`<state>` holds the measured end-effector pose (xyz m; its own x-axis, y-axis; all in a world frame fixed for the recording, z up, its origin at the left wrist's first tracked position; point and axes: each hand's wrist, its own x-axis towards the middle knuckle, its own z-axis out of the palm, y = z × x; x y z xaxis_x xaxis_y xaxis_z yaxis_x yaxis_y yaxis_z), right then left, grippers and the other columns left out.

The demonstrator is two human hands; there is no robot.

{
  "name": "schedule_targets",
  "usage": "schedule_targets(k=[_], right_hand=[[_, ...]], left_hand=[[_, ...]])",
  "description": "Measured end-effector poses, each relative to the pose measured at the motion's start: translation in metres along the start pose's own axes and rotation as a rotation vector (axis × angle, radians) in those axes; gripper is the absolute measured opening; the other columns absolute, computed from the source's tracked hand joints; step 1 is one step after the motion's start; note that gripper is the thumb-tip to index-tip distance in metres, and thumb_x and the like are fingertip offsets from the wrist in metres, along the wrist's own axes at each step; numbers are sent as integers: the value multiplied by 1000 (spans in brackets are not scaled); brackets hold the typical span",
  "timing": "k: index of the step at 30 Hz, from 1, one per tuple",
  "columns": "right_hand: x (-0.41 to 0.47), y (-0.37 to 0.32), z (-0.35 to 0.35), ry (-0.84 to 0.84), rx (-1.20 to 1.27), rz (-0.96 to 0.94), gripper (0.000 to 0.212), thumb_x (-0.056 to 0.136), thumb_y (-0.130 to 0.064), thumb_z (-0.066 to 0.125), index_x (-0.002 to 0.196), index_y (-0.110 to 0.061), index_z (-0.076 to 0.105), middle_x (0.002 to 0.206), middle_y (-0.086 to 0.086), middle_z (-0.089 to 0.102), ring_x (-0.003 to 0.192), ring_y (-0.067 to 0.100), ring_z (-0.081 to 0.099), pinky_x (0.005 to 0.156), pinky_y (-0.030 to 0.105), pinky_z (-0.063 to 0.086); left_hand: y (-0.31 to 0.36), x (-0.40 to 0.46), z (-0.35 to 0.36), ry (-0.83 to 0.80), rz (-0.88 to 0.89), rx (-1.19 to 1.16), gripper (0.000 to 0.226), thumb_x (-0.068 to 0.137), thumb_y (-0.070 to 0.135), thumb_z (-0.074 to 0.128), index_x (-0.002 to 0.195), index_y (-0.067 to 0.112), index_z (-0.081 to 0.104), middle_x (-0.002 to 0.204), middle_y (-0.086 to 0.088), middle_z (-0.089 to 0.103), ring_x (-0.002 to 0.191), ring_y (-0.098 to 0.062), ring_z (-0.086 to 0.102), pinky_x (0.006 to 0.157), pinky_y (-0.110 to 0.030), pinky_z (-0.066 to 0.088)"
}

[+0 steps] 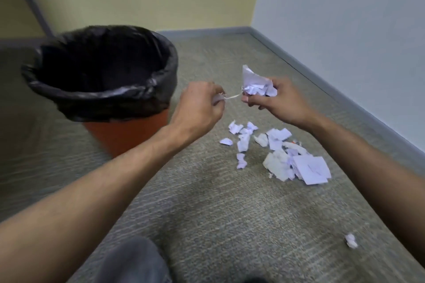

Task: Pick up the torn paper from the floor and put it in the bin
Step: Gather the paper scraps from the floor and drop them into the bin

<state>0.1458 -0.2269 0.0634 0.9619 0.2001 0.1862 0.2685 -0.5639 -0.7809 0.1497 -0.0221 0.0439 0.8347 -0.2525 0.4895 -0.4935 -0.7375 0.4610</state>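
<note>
- Right hand [279, 101] clutches a crumpled wad of torn paper [255, 86]; left hand [201, 108] pinches a small scrap [217, 99], its grip tight.
- More loose scraps [278, 151] lie on the floor [207, 213], right of the bin [103, 69].
- The paper looks light, soft and crushable; gathering it into bunches should work.

Office corner — carpet [207, 202], lined bin [128, 131]

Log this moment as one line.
left hand: holds paper scrap | right hand: holds crumpled paper | paper pile: on floor | bin: left
</note>
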Motion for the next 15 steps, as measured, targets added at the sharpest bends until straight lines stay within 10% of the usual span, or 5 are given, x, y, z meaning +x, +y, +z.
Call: schedule_targets(k=[7, 15], right_hand=[[70, -98, 45, -93, -112, -172, 22, 84, -25, 75, 78, -5, 67, 68, 5, 64, 54, 1, 49, 51, 15, 34], [133, -146, 111, -288, -534, -270, 31, 79, -25, 74, 98, -3, 64, 86, 8, 61, 80, 25, 56, 59, 31, 29]], left_hand=[[-52, 6, -107, 221, -26, 153, 17, 84, 19, 63, 86, 6, 73, 82, -8, 68, 76, -26, 64, 70, -41, 53], [-103, -5, -151, 205, -222, 286, 21, 82, 16, 68, 101, 9, 74, 94, -15, 73, 92, -32, 66, 85, -37, 52]])
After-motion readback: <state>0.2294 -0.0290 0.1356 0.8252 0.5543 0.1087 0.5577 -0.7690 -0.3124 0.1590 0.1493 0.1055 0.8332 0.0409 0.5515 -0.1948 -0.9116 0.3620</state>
